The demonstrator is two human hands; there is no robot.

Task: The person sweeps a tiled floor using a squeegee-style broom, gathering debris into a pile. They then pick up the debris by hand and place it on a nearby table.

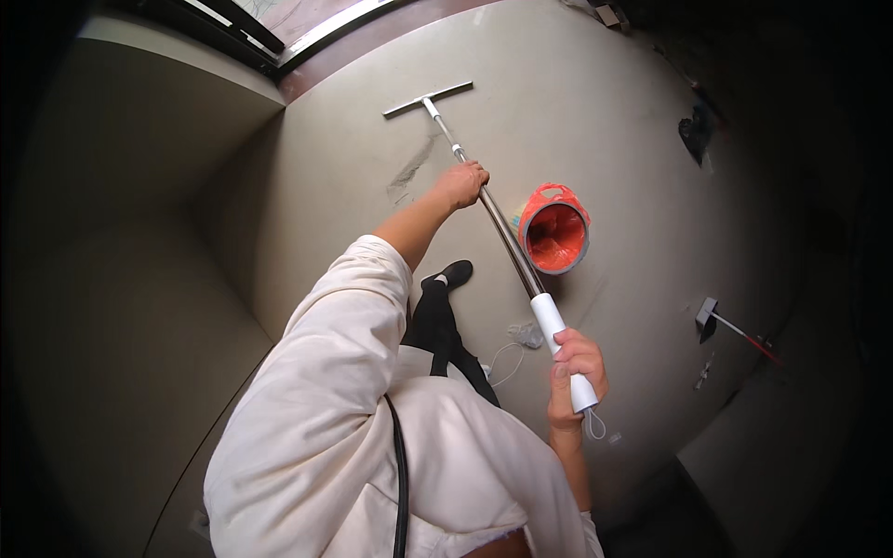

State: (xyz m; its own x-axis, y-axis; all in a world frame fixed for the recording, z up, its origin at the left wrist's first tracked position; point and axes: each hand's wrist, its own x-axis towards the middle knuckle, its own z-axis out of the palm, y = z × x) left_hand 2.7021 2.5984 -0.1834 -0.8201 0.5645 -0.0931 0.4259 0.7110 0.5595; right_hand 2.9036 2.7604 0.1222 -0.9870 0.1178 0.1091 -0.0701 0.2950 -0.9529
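A long-handled floor squeegee (516,254) with a metal pole and white grip slants across the view. My left hand (462,185) is closed around the upper part of its pole. Lower down, my right hand (578,376) grips the white handle near its end, where a white hanging loop sticks out. The squeegee's T-shaped head (428,100) lies towards the far side of the grey floor (614,139). Dark streaks (413,167) mark the floor below the head. Just right of the pole stands a bucket (556,237) lined with a red plastic bag.
A wall (139,160) rises at the left, with a window or door frame (335,31) at the top. To the right lie a dustpan (707,312), a red-and-white stick (746,335) and a black bag (694,132). Clear plastic (527,335) and a white cord (520,363) lie near my feet.
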